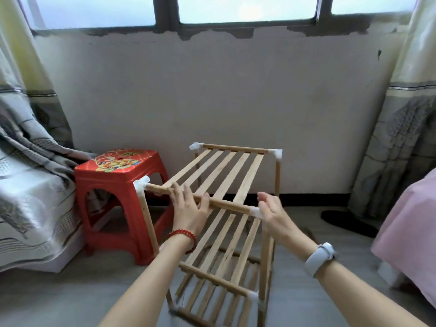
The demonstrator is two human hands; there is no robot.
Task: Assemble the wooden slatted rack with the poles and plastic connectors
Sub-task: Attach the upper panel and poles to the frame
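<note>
While both hands are working at the top tier's near rail, the entry is running from the wearer outward.

Item 1, left hand (pixel 188 206): lying flat on the near rail (pixel 226 205) at about 11 o'clock from the wearer, fingers straight and spread, gripping nothing; a red bead bracelet (pixel 182 234) is circling its wrist.

Item 2, right hand (pixel 273 212): hovering at 1 o'clock just beside the near-right connector (pixel 256 211), fingers loosely apart and holding nothing; whether it is touching the plastic cannot be told. A white wrist band (pixel 319 258) is sitting on that arm.

Item 3, wooden slatted rack (pixel 219 175): standing upright on the floor straight ahead at 12 o'clock, three slatted tiers showing, white connectors at the corners.

Handling note, as a judgement: the step appears to be seating the top tier. Pressing straight down over each corner in turn, with the other hand steadying, is likely serving better than pushing mid-rail, which risks bowing the rail or racking the poles.

Item 4, red plastic stool (pixel 113 182): standing at 10 o'clock, close against the rack's left poles and crowding that side.

Item 5, patterned bedding (pixel 30 185) at 9 o'clock; pink cloth (pixel 408 232) at 3 o'clock; dark floor item (pixel 349 220) at 2 o'clock, unidentifiable.

Item 6, wall (pixel 236 95) with window above, closing off the far side.
</note>
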